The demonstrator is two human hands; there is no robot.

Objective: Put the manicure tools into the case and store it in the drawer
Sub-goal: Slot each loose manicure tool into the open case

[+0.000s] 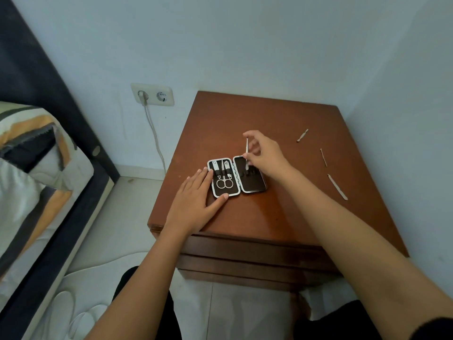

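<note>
1. My small black manicure case with a pale rim [236, 176] lies opened flat like a book near the middle of the reddish-brown wooden worktop [269, 114].
2. Its left half holds silver scissors with two round loops [224, 184] and two other metal tools tucked under black straps; what those two are I cannot tell.
3. My left hand [193, 200] lies flat on the worktop against the case's left edge, fingers stretched out and close together, fingertips touching the rim at the far left corner, thumb tip resting on the near rim of the left half. It grips nothing.
4. My right hand [263, 153] hovers over the right half of the case, fingers drawn narrow around a thin silver metal tool [247, 153].
5. That tool stands nearly upright between my thumb and forefinger, its upper end sticking out above my fingers and its lower end pointing down at the black straps of the right half.
6. Three more slim tools lie loose on the right part of the worktop, well apart from the case: a short silver pusher with a waisted shape [302, 135] farthest away, a thin dark stick [323, 157] in between, and a long pale nail file [337, 187] nearest to me.
7. The drawer fronts [245, 251] below the worktop's near edge are shut.
</note>
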